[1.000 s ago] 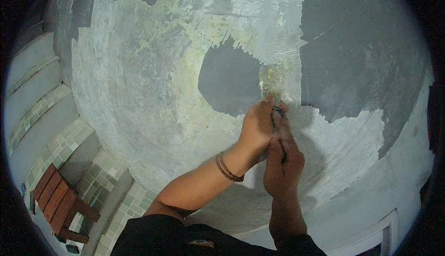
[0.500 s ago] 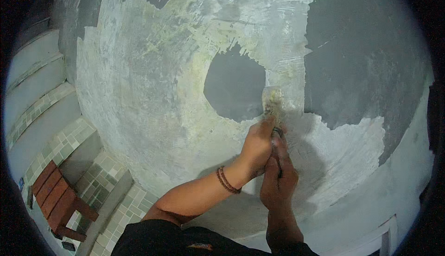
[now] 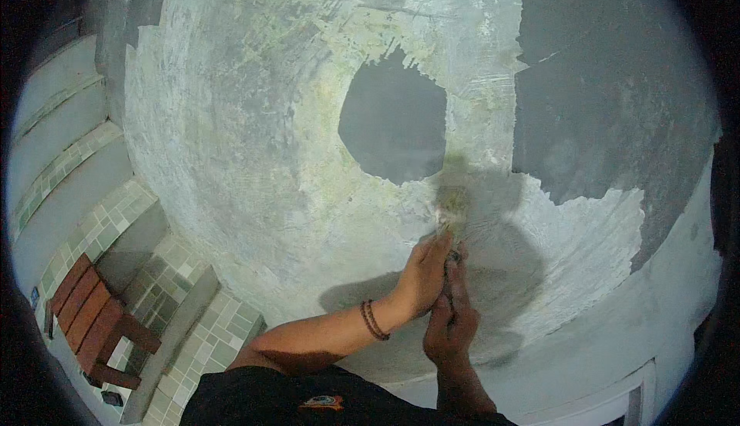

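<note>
In front of me, a scraper (image 3: 453, 199) lies with its blade against or very close to a mottled wall (image 3: 254, 141). My left hand (image 3: 421, 276), with a dark beaded bracelet (image 3: 373, 319) at the wrist, is closed around the upper part of its handle. Lower down, my right hand (image 3: 453, 318) is closed on the handle too, its fingers pointing up along it. The hands hide most of the handle. Just above and left of the blade, a smooth dark grey patch (image 3: 393, 121) with a ragged top edge is ringed by pale, yellowish, scraped-looking surface.
A larger dark grey area (image 3: 609, 102) covers the wall's right side. Tiled steps (image 3: 85, 148) climb at the left. A reddish-brown slatted wooden stool (image 3: 89, 310) stands on the lower tiles. At the bottom right is a white frame (image 3: 617, 403). Shadows fall around my hands.
Both hands and the scraper have slid down the wall, from beside the central grey patch to below its lower right edge. The view has shifted slightly. The grip looks the same.
</note>
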`<act>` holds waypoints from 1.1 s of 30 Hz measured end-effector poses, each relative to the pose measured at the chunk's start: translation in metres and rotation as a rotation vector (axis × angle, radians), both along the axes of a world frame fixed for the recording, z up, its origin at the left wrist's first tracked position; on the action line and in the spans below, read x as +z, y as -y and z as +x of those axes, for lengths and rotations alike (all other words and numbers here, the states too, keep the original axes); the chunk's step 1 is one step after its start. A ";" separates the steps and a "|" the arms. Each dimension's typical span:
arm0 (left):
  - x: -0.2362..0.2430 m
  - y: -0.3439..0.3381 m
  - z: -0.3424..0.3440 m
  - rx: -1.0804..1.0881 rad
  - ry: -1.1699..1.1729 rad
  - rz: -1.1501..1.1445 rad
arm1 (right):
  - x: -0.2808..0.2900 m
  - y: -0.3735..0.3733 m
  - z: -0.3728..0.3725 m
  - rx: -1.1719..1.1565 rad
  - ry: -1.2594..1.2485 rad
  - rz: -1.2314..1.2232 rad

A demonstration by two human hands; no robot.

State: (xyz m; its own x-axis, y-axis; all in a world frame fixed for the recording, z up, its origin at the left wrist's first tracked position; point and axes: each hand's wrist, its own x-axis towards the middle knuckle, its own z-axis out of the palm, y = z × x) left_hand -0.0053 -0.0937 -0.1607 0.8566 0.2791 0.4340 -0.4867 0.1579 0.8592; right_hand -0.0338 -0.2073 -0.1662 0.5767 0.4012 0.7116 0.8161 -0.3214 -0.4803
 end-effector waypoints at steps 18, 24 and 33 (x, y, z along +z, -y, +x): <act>0.026 -0.013 0.006 0.024 0.096 -0.048 | 0.024 -0.012 0.011 0.011 0.056 0.014; 0.037 -0.016 0.011 -0.043 0.112 -0.197 | 0.034 -0.013 0.025 -0.011 0.284 -0.068; 0.055 -0.023 0.009 0.005 0.134 -0.153 | 0.040 -0.020 0.023 0.015 0.200 -0.012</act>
State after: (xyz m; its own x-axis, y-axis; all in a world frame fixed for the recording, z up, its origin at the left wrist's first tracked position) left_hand 0.0034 -0.0711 -0.1055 0.7926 0.3541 0.4964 -0.5962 0.2788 0.7529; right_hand -0.0107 -0.1873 -0.1260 0.4186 0.4180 0.8062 0.8995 -0.3132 -0.3047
